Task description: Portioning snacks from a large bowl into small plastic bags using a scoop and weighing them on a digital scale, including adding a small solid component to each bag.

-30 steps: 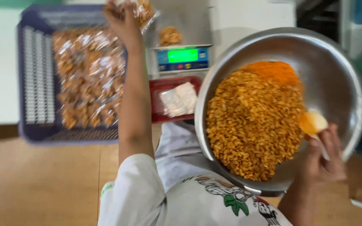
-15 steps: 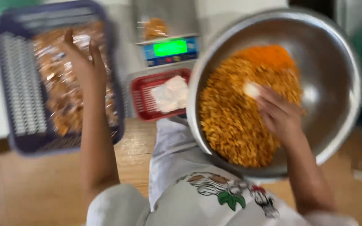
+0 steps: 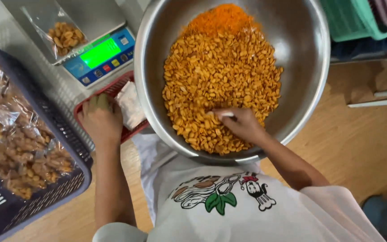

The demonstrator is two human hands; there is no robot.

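Hands at a big steel bowl (image 3: 301, 67) of orange-coated nuts (image 3: 220, 76).
Right hand (image 3: 242, 124), centre frame, fingers closed on what looks like a small white scoop (image 3: 224, 114) dug into the nuts. Left hand (image 3: 100, 118), fingers curled, rests on the red tray (image 3: 113, 89) of clear bags (image 3: 131, 105), below the digital scale (image 3: 99, 56) upper left.

Floor (image 3: 346, 134): bare wood planks, warm brown, carrying everything in the scene.
Scale (image 3: 96, 56): a digital weighing scale with a lit green display; a clear bag of fried snacks (image 3: 63, 38) sits on its steel platform.
Red tray (image 3: 113, 92): just below the scale, holding a stack of clear bags (image 3: 131, 105).
Blue basket (image 3: 32, 192): left of the scale, filled with packed snack bags.
Steel bowl (image 3: 310, 89): right of the scale, its rim overlapping the red tray; whether it touches the floor cannot be told.
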